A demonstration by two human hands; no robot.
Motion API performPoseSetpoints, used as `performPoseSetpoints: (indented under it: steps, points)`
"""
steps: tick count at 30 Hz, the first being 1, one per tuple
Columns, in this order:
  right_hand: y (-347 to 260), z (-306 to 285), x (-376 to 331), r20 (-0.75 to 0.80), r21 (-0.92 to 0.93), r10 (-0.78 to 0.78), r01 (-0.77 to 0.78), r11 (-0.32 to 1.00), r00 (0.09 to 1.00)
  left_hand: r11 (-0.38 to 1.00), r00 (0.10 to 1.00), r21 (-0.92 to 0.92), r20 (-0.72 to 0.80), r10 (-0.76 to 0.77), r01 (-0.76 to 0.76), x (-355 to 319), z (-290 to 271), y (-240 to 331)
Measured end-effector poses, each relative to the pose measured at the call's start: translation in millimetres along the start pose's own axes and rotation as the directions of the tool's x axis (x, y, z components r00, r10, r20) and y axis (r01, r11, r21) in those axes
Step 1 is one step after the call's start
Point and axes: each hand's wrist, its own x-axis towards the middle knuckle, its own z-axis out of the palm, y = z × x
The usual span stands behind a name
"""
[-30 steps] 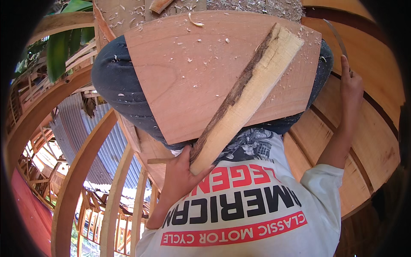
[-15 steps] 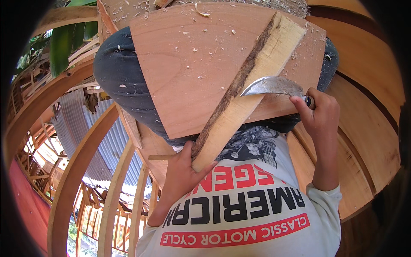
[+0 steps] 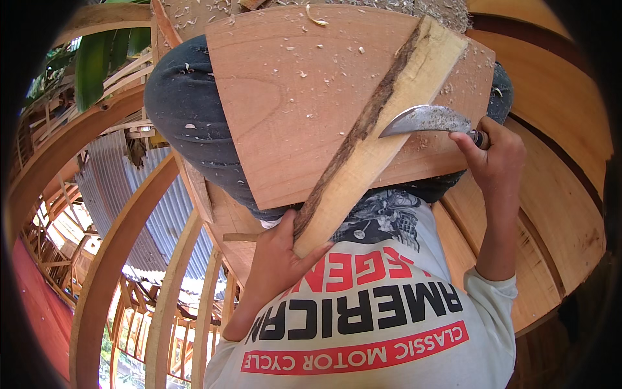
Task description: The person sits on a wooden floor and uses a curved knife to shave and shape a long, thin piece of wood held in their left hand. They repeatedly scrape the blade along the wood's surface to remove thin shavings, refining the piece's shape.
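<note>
Curved wooden ribs (image 3: 110,259) and a grey ridged metal roof (image 3: 139,201) are seen below a wide reddish-brown wooden board (image 3: 291,110), which is laid flat across the person's lap in dark trousers (image 3: 188,123) so it works as a table. A long pale strip of wood with dark bark along one side (image 3: 369,142) is laid slanting from the board's far right corner to its near edge. Its near end is gripped by the left hand (image 3: 275,259), so it is kept steady. A curved grey metal knife (image 3: 424,120) is clenched in the right hand (image 3: 495,152), wrist bent, with the blade pressed on the strip. Wood chips (image 3: 311,16) are scattered about.
</note>
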Motion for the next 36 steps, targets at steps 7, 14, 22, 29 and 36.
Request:
performPoseSetpoints:
  steps: [7, 14, 22, 29, 36]
  points:
    - [7, -1, 10, -0.025, 0.002, 0.077, -0.077, 0.997, 0.997, 1.0, 1.0, 0.012, -0.012, 0.015, -0.015, 2, -1, 2]
    - [3, -5, 16, 0.025, -0.021, 0.167, -0.167, 0.986, 0.986, 0.999, 1.0, -0.043, -0.03, 0.0, -0.001, 1, -1, 7]
    - [-2, -3, 28, -0.004, 0.021, 0.142, -0.142, 0.99, 0.99, 0.999, 0.998, -0.039, -0.052, 0.028, -0.03, 1, 1, 0]
    - [-3, 5, 44, -0.033, -0.023, 0.063, -0.064, 0.998, 0.997, 0.999, 0.99, -0.021, -0.137, 0.025, -0.029, -2, 6, 2]
    - [135, -27, 101, -0.197, 0.254, 0.511, -0.46, 0.851, 0.837, 1.0, 0.992, -0.012, -0.12, -0.028, 0.027, -14, 10, -10]
